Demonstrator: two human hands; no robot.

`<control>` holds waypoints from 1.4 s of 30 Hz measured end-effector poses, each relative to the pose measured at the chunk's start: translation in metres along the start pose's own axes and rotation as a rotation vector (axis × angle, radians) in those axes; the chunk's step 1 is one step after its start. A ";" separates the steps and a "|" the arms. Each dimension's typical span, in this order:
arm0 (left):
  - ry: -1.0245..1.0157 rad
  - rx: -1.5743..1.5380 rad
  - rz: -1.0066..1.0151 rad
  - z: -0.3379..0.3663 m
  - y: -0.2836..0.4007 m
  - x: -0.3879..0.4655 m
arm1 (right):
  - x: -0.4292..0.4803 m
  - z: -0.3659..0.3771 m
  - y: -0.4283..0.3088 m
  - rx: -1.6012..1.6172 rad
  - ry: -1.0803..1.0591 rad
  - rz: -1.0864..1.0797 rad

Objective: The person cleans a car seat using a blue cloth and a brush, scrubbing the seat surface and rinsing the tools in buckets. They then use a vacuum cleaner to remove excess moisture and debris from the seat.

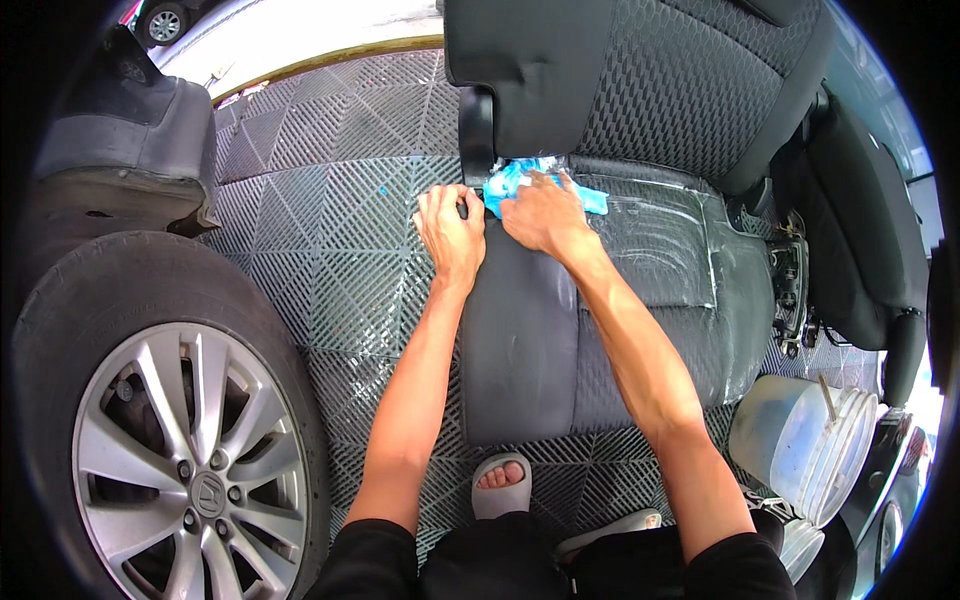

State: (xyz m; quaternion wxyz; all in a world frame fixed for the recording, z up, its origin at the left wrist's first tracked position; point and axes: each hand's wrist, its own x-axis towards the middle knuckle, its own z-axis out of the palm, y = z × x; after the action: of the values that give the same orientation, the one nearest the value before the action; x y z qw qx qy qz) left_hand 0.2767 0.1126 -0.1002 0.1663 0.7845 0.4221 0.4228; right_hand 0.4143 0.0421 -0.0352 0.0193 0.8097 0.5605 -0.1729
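A car seat's dark cushion lies before me on the floor, with its textured backrest rising at the far side. My right hand presses a blue cloth into the far left part of the cushion, close to the backrest's lower edge. Whitish foam streaks cover much of the cushion right of that hand. My left hand rests with curled fingers at the cushion's left edge, beside the cloth; whether it grips the edge cannot be told.
A car wheel with a silver rim stands at the left, below a car's bumper. Grid floor tiles spread around the seat. A translucent bucket stands at the lower right, near another dark seat.
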 end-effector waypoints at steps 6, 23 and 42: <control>-0.019 -0.002 0.016 0.007 0.010 -0.001 | 0.030 -0.027 0.002 0.154 -0.032 0.173; -0.059 0.116 0.235 -0.008 0.013 0.008 | -0.087 -0.036 0.090 1.759 0.494 0.309; -0.195 -1.202 -0.355 0.015 0.009 0.017 | -0.069 0.017 0.020 0.403 0.450 0.006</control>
State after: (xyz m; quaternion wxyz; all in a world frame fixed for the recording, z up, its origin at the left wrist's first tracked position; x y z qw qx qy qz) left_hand 0.2980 0.1225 -0.0945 0.6829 0.5071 0.2176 0.4787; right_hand 0.4066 -0.0314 -0.0339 -0.2661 0.8168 0.5027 -0.0967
